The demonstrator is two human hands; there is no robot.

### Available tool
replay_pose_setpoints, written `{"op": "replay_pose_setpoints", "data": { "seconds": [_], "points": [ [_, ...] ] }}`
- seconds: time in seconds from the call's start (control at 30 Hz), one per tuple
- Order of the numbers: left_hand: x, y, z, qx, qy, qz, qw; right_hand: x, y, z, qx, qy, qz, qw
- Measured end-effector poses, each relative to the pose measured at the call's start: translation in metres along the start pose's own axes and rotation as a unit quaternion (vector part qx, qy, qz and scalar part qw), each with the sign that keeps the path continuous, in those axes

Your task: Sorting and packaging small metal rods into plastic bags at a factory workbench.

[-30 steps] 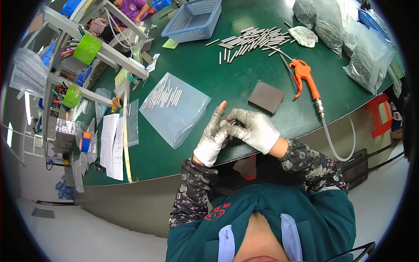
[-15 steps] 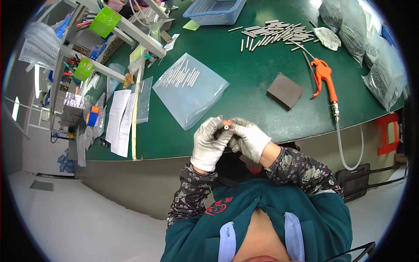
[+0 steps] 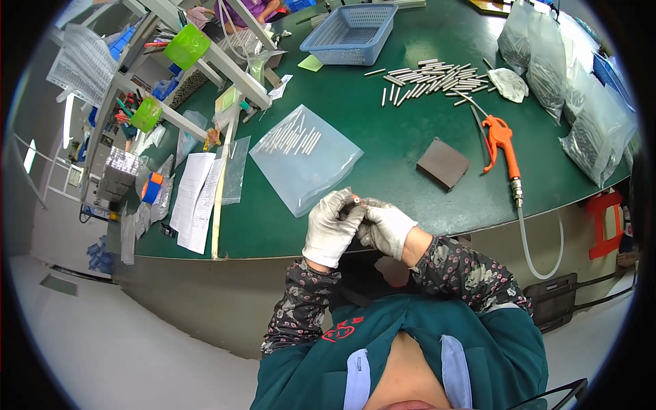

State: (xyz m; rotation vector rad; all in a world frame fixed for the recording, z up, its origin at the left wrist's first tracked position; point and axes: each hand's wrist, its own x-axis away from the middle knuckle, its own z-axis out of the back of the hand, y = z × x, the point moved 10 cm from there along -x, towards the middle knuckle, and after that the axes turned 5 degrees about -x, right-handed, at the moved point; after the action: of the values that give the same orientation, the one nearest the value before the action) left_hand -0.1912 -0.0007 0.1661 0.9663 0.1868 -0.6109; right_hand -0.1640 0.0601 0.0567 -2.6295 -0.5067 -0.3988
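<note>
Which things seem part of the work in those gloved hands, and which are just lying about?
Likely in use:
- small round-ended piece, held between white-gloved left hand and right hand
- silver metal rods

Apparently lying about:
- white paper sheets
- blue plastic basket
- brown rectangular block

Most of the small round piece (image 3: 357,201) is hidden among the fingers (image 3: 342,199) of the left hand (image 3: 325,231) and the right hand (image 3: 387,229); one end shows, too small to make out in detail, and whether the right hand also grips it cannot be seen. In the heap of metal pins (image 3: 437,80), overlapping pieces partly cover one another, while the grey contents of the plastic bags (image 3: 547,72) are too blurred to tell apart. Writing on the paper sheets (image 3: 193,198) is too small to read, and the upper edge cuts off a co-worker in purple (image 3: 263,9).
</note>
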Motion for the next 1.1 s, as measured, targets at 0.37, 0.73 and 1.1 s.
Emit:
{"op": "replay_pose_setpoints", "data": {
  "seconds": [0.37, 0.73, 1.1],
  "points": [
    [-0.006, 0.013, 0.073, -0.064, 0.153, 0.004, 0.986, 0.028, -0.066, 0.000, 0.238, 0.111, 0.102, 0.959],
    [-0.042, -0.033, 0.073, -0.510, 0.039, -0.035, 0.858, -0.003, -0.059, -0.046, 0.434, 0.078, 0.056, 0.896],
    [-0.072, -0.014, 0.099, -0.469, 0.080, -0.059, 0.878, -0.074, -0.079, -0.089, 0.356, 0.056, 0.139, 0.923]
  ]
}}
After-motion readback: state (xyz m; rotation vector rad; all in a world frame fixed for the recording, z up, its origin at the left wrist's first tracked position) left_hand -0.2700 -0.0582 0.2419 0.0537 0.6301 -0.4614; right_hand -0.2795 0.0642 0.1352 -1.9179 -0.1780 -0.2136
